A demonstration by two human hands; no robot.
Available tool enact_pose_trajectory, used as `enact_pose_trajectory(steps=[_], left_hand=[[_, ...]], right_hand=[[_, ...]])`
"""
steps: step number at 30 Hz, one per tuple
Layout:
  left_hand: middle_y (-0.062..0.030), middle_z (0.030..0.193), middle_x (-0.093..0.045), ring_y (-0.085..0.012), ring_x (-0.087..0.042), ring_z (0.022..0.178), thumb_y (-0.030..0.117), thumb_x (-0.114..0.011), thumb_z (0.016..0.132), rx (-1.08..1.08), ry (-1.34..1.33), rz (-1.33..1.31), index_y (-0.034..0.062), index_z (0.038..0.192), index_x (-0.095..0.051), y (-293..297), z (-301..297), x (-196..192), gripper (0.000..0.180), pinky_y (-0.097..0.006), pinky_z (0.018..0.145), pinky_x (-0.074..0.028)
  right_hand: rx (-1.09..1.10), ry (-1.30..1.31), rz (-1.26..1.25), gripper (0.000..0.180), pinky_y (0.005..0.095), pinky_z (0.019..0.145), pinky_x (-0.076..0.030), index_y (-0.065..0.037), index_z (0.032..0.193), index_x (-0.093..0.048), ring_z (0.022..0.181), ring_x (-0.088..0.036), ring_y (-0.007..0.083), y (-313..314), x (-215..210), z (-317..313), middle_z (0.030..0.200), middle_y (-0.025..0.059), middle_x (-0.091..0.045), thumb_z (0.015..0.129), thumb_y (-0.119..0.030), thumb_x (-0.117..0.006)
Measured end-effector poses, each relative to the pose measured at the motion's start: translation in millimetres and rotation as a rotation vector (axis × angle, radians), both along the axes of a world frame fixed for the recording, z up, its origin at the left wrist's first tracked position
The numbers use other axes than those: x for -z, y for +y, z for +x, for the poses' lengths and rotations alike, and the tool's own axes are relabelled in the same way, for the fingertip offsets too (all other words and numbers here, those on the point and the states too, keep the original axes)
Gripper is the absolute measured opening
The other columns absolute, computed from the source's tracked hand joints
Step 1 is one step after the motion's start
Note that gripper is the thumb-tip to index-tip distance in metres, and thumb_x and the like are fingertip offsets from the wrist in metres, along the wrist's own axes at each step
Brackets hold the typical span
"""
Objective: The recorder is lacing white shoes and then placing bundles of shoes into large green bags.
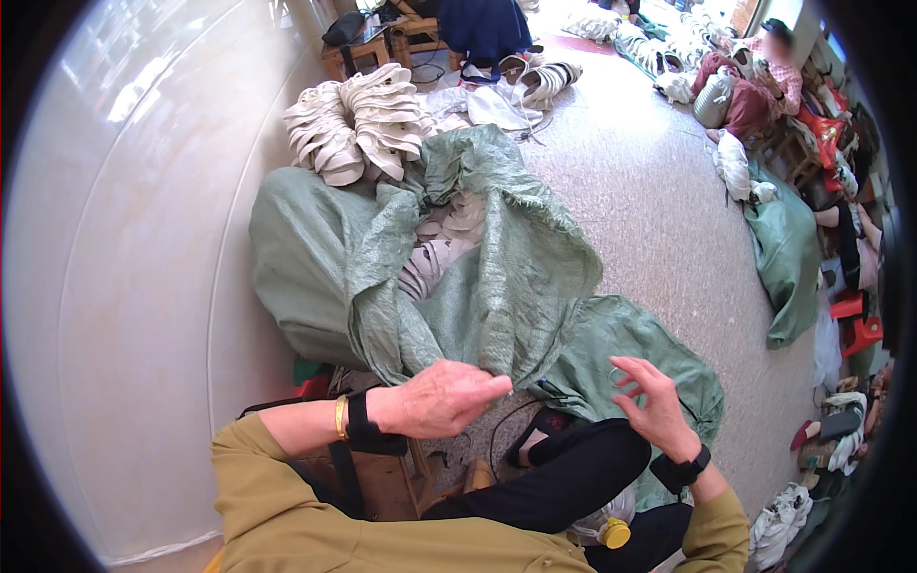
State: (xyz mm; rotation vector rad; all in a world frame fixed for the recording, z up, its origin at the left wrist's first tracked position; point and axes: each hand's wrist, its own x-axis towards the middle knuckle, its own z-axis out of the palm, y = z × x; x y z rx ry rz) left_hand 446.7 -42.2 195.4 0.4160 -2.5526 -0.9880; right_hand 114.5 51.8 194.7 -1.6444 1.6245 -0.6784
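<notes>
My left hand (pixel 444 396) is closed in a pinch at the near edge of an open green woven sack (pixel 521 258); what its fingers hold, if anything, is hidden. My right hand (pixel 654 401) is raised over my knee beside a second piece of green woven sacking (pixel 645 353). Its fingers are bent and apart, with a thin pale loop near the fingertips that I cannot make out. Inside the sack's mouth lie pale, curved shoe pieces (pixel 430 263). Behind the sack rests a ringed bundle of cream shoe uppers (pixel 353 124).
At left rises a glossy tiled wall (pixel 143 239). Near my legs are a wooden stool (pixel 377 477) and a container with a yellow cap (pixel 614 533). Another person (pixel 755 86) sits at the far right, near a green sack (pixel 783 258) and a red stool (pixel 860 329).
</notes>
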Motion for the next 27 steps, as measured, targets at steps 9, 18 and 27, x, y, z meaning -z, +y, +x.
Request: enact_pose_trajectory(steps=[9, 18, 27], left_hand=[[-0.0137, 0.072, -0.051, -0.0367, -0.055, 0.071, 0.001, -0.060, 0.074, 0.157, -0.005, 0.106, 0.0027, 0.102, -0.049, 24.7, 2.3, -4.7, 0.029, -0.045, 0.061, -0.043], [-0.0130, 0.072, -0.052, -0.0358, -0.055, 0.072, 0.006, -0.059, 0.078, 0.266, -0.011, 0.141, 0.0032, 0.100, -0.051, 31.3, 1.9, 4.3, 0.024, -0.045, 0.064, -0.043], [-0.0143, 0.074, -0.048, -0.0305, -0.049, 0.069, 0.016, -0.057, 0.091, -0.359, 0.147, 0.319, 0.0004, 0.086, -0.049, -17.0, -0.3, -1.9, 0.018, -0.038, 0.063, -0.042]], right_hand=[[-0.494, 0.414, -0.310, 0.079, 0.0404, 0.110, -0.036, -0.021, 0.142, -0.045, 0.135, -0.036, 0.0316, -54.2, -28.8, 81.1, 0.151, 0.0130, -0.031, 0.070, 0.006, -0.064], [-0.761, 0.701, -0.601, 0.019, 0.0458, 0.114, -0.031, -0.011, 0.096, -0.058, 0.134, -0.039, 0.0273, -83.9, -22.4, 120.7, 0.132, 0.0101, -0.051, 0.077, -0.010, -0.057], [-0.381, 0.399, -0.554, 0.021, 0.0443, 0.099, -0.043, -0.003, 0.087, -0.056, 0.094, -0.057, 0.0352, -87.3, -21.6, 64.8, 0.082, 0.0146, -0.054, 0.068, 0.007, -0.055]])
